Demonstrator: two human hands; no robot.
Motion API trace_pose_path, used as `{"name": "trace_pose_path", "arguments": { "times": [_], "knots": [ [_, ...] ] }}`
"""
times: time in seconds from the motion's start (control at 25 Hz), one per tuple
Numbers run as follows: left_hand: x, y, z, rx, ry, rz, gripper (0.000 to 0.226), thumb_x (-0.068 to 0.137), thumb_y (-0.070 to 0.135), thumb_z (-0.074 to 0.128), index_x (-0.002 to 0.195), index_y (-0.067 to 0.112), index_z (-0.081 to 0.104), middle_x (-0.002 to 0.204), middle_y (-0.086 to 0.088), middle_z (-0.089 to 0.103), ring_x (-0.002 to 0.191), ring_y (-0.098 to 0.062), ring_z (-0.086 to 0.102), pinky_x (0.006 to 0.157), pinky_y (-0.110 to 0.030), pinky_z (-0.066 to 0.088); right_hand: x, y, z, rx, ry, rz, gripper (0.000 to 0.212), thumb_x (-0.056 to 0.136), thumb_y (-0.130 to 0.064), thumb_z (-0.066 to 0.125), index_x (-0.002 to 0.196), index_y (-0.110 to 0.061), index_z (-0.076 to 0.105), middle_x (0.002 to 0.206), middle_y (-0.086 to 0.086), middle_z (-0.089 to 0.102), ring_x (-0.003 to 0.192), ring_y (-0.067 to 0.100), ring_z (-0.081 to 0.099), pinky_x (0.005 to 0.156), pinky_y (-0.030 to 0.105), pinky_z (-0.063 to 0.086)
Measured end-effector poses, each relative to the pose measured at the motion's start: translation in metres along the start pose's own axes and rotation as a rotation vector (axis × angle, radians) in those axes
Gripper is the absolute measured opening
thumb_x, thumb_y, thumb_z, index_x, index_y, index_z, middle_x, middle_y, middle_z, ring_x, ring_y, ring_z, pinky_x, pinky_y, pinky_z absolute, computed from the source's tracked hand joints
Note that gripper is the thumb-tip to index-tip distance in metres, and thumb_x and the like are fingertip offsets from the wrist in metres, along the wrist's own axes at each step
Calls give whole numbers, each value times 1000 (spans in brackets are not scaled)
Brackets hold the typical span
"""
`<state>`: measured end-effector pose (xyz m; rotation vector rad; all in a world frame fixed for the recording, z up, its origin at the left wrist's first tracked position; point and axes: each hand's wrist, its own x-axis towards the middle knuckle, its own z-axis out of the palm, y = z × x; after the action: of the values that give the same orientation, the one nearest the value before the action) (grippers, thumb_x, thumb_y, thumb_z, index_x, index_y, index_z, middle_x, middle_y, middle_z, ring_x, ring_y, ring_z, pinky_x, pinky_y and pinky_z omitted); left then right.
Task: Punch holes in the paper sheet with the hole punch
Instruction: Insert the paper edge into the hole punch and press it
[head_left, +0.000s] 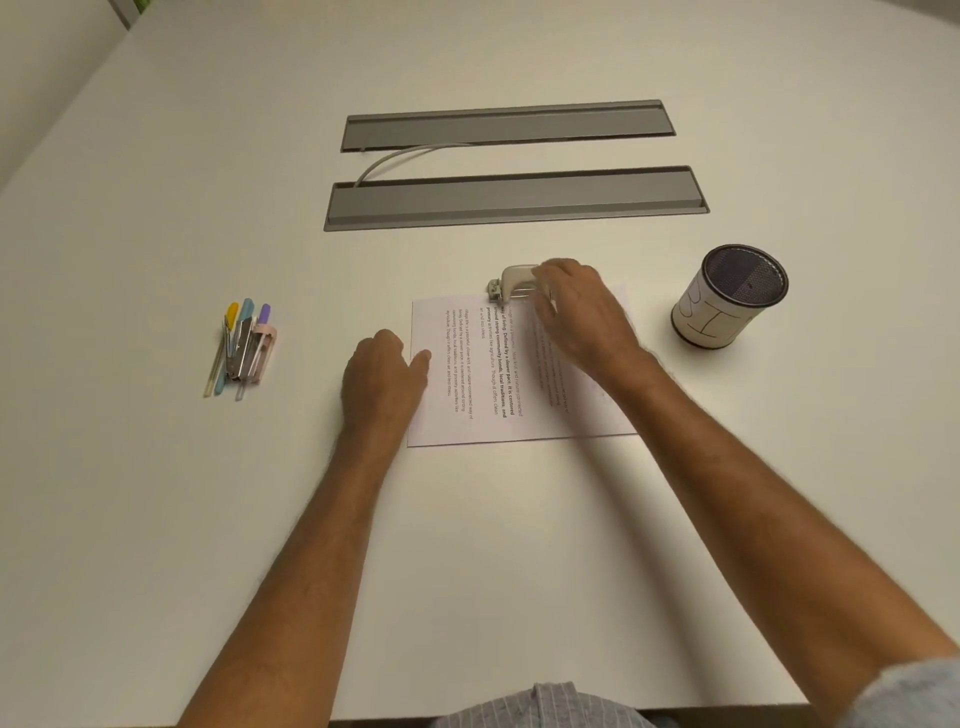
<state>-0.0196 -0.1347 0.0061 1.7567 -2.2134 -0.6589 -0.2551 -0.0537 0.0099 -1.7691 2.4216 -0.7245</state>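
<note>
A printed paper sheet (488, 374) lies flat on the white table (156, 493) in front of me, its text turned sideways. A small cream hole punch (511, 283) sits on the sheet's far edge. My right hand (582, 317) covers the punch's right part, fingers wrapped over it. My left hand (384, 374) rests at the sheet's left edge with curled fingers, the thumb lying on the paper.
A bundle of pens and clips (241, 345) lies at the left. A mesh pen cup (730, 301) with a paper label stands at the right. Two grey cable trays (514, 197) and a cable (400, 156) are set into the table farther back.
</note>
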Motion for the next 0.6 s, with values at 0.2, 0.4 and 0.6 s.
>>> {"name": "trace_pose_path", "arguments": {
  "times": [0.2,0.4,0.6],
  "knots": [
    [-18,3,32,97,186,364,37,90,36,67,121,16,62,119,-6,60,109,-31,56,84,-47,51,42,2,7,41,-21,36,31,105,-26,51,129,-11,65,131,9,64,122,31,55,95,46,52],
    [-21,-4,54,207,247,401,35,87,41,66,114,19,65,116,-4,62,104,-30,57,83,-43,46,83,0,17,13,-29,59,30,105,-34,50,111,-12,69,114,8,66,114,30,56,90,44,51],
    [-22,-8,59,237,296,444,34,90,41,60,114,18,64,120,-4,61,106,-29,56,83,-42,43,109,0,36,-40,-45,44,36,106,-35,47,101,-6,67,104,13,64,102,32,58,82,47,54]
  ]
}}
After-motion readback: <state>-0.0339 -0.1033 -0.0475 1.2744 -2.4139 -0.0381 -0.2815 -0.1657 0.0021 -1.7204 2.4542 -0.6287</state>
